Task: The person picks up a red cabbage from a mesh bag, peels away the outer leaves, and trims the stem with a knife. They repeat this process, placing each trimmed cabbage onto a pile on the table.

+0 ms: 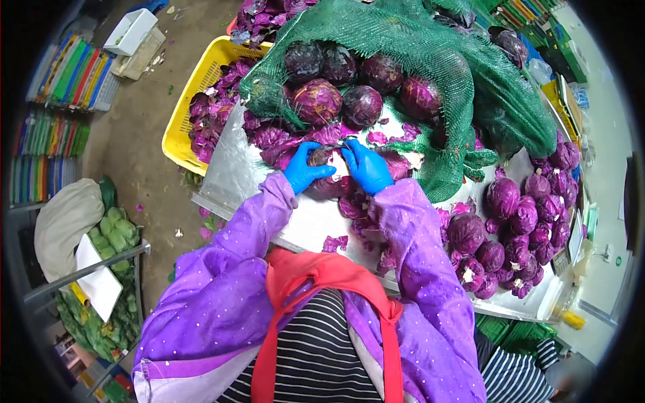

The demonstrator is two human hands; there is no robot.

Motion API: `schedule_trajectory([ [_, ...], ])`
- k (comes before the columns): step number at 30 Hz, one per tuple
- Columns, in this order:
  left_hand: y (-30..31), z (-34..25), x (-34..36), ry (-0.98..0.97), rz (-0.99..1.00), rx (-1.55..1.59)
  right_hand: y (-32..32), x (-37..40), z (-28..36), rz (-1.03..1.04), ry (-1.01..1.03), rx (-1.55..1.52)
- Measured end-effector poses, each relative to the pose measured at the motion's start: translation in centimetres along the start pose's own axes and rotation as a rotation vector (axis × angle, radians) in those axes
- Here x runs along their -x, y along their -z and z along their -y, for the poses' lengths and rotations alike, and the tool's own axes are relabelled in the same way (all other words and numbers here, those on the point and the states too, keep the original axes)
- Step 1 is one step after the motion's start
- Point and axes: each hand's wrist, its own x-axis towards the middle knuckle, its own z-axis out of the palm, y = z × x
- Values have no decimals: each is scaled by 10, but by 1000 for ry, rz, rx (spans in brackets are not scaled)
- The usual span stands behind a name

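Note:
A red cabbage (327,189) with a pale cut stem facing up rests on the metal table (302,225) in front of me. My left hand (308,169), in a blue glove, grips its left side with the thumb across the top near the stem. My right hand (367,168), also gloved, closes on the cabbage's right side at a dark outer leaf; some fingertips are hidden. Loose purple leaves (336,243) lie around it. Just beyond, several cabbages (363,106) spill from a green mesh bag (443,74).
At the left stands a yellow crate (176,138) full of purple leaves. Several peeled cabbages (517,215) are piled on the table's right. Green vegetables (115,232) and stacked colored crates (74,70) stand farther left. Another person in a striped top (517,376) is at lower right.

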Motion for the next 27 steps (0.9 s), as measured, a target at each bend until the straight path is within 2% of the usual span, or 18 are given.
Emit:
schedule_trajectory([
  [3,4,-9,-3,-39,168,-162,-5,-9,-25,-54,-187,89],
  [4,5,-18,-2,-67,229,-239,-6,-8,-35,-76,-159,-26],
  [5,3,-26,3,-53,208,-239,-9,-3,-43,-111,-166,-105],
  [8,-12,-12,21,-284,-208,-215,-1,18,-31,-110,-298,-193],
  [12,-28,0,55,-443,-331,-580,-2,57,15,-82,-366,-253],
  [13,-25,1,54,-418,-309,-519,-11,65,14,-130,-325,-275],
  [16,-25,-15,54,-422,-225,-646,-9,66,-54,-324,-500,-53],
  [19,-22,-16,44,-368,-125,-508,14,68,-50,-179,-574,121],
  [21,-19,-25,42,-353,10,-549,20,71,-39,-337,-328,33],
  [22,-18,-32,37,-453,85,-599,25,67,-25,-416,-198,-12],
  [24,-18,-40,30,-638,249,-694,15,67,-15,-231,-195,-292],
  [25,-20,-37,31,-641,191,-702,16,66,0,-114,-225,-261],
  [26,-24,-26,33,-546,46,-613,21,62,12,1,-250,-229],
  [27,-29,-10,39,-450,-97,-521,9,62,-2,-36,-314,-282],
])
